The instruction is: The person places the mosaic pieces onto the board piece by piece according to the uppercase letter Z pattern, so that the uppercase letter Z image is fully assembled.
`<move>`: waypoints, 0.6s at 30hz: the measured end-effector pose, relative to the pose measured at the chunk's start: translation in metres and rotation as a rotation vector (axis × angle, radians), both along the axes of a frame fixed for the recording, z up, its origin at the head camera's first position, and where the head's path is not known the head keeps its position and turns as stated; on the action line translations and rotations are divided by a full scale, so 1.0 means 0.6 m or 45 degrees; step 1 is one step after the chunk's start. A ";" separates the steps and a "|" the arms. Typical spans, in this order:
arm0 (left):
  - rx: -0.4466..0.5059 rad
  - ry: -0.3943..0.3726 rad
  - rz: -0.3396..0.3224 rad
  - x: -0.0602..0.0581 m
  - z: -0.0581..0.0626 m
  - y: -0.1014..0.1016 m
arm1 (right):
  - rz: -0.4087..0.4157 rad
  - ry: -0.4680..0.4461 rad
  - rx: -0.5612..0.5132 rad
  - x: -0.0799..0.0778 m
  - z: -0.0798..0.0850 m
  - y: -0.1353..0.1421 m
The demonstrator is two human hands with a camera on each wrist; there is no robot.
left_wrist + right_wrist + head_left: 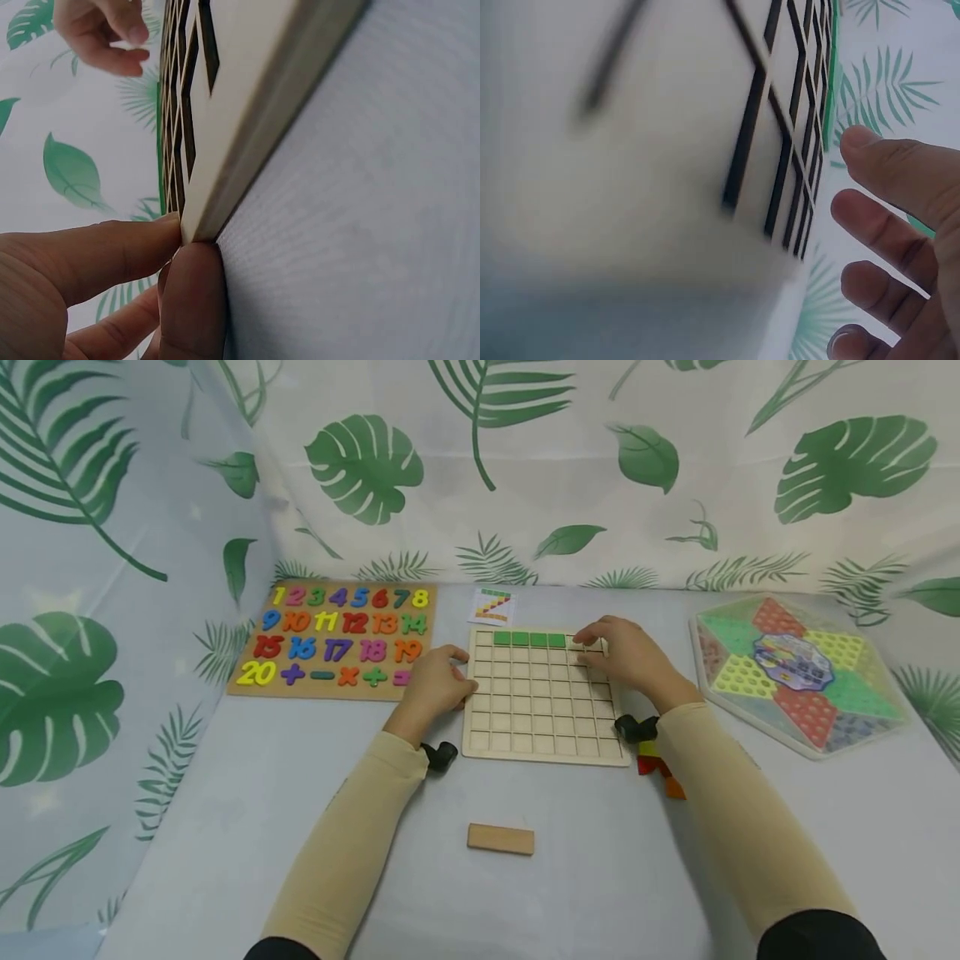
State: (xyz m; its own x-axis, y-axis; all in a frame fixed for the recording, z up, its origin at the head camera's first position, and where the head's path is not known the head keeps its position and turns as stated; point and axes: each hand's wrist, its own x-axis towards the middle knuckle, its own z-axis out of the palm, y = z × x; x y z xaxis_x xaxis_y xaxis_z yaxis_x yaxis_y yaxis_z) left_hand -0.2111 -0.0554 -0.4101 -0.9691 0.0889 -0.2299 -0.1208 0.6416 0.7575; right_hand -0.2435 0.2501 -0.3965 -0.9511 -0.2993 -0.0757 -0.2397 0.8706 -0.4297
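A pale wooden grid board (542, 702) lies flat on the table, with several green squares (529, 639) side by side in its top row. At the board's left edge, my left hand (437, 681) pinches the rim between thumb and index finger, as the left wrist view shows close up. My right hand (626, 656) hovers over the board's upper right part. Its fingers are apart and loosely bent, with nothing between them in the right wrist view. A small pattern card (492, 607) sits just behind the board.
A number puzzle board (330, 689) lies at the left, partly behind my left hand. To the right is a hexagonal game board (810, 677). Red, yellow and orange blocks (675, 787) lie partly under my right forearm. In front rests a plain wooden block (500, 839).
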 end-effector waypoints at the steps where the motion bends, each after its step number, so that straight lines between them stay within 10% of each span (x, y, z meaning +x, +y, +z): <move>1: 0.001 -0.003 0.000 0.000 0.001 0.000 | 0.005 0.005 0.010 0.007 0.002 0.006; 18: -0.006 -0.012 -0.006 0.001 0.000 0.002 | 0.103 0.097 0.092 0.185 0.030 0.100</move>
State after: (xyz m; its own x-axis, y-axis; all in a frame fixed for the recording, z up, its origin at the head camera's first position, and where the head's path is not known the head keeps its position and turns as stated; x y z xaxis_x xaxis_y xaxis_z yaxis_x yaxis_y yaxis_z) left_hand -0.2106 -0.0543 -0.4099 -0.9665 0.0922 -0.2394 -0.1249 0.6458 0.7532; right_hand -0.1327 0.3101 -0.3787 -0.9279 -0.3719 -0.0281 -0.3403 0.8751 -0.3440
